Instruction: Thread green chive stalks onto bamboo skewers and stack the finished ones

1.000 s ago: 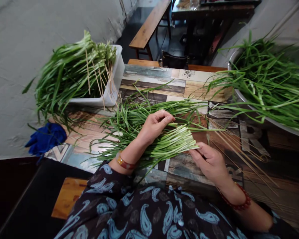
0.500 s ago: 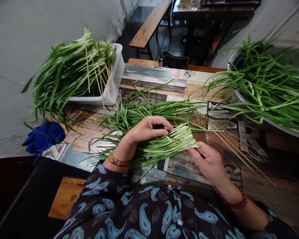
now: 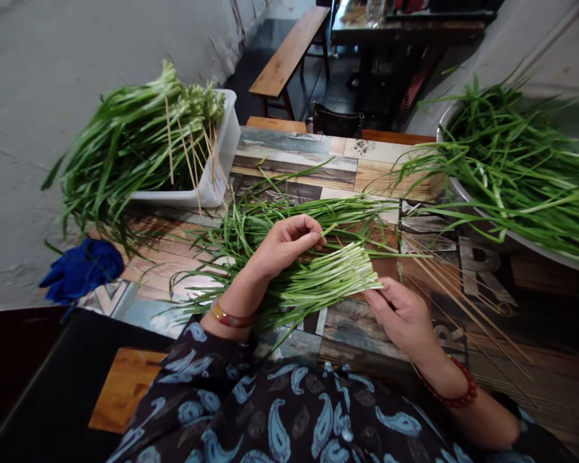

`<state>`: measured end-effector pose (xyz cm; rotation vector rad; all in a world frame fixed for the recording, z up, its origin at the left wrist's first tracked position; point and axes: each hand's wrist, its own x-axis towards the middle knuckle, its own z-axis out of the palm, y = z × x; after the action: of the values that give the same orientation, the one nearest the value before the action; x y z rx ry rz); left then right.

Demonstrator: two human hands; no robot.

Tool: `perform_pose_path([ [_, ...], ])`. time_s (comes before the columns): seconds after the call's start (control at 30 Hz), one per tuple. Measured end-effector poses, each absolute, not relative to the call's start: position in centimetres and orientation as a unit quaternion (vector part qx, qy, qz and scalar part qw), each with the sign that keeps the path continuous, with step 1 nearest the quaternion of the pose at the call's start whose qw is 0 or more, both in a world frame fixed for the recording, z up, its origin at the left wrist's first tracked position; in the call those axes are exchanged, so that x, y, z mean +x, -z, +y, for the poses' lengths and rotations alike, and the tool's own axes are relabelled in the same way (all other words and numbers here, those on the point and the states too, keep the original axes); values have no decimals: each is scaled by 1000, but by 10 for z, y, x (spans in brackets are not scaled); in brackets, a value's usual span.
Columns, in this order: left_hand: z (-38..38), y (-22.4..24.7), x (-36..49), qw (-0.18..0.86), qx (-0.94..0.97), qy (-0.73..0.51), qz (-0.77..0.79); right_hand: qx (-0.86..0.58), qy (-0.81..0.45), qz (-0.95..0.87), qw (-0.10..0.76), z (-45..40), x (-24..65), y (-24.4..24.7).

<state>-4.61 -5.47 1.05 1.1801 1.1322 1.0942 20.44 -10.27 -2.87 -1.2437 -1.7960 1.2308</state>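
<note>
Garlic chives [image 3: 335,270] lie side by side in a flat row in front of me, pale cut ends to the right. My left hand [image 3: 294,241] is closed above the row, pinching a single chive stalk [image 3: 329,229] between thumb and fingers. At the row's near right corner, my right hand [image 3: 400,315] is closed in a pinch on a thin bamboo skewer. Most of that skewer is hidden by the hand and the chives; a thin end shows below the palm. Behind the row, loose chives [image 3: 289,212] are spread over the patterned table [image 3: 289,164].
A white plastic bin [image 3: 229,138] at the left holds skewered chives [image 3: 130,128]. On the right stands a metal basin [image 3: 456,186] heaped with loose chives. Several bare skewers [image 3: 468,299] lie right of my hands. Blue gloves [image 3: 84,270] rest at the left edge.
My left hand has risen slightly away from the row and now holds a separate stalk. My right hand stays at the row's corner. The view has shifted a little.
</note>
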Motion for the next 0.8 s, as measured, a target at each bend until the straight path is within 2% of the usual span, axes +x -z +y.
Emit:
perform_pose_path([
  [0.17, -58, -13, -31, 526, 496, -458, 518, -476, -441, -697, 306, -102, 204, 23],
  [0.43, -61, -13, -26, 488, 491, -480, 538, -482, -489, -668, 287, -102, 205, 26],
  [0.8, -60, -12, -21, 453, 484, -519, 540, -478, -490, -669, 289, -102, 205, 25],
])
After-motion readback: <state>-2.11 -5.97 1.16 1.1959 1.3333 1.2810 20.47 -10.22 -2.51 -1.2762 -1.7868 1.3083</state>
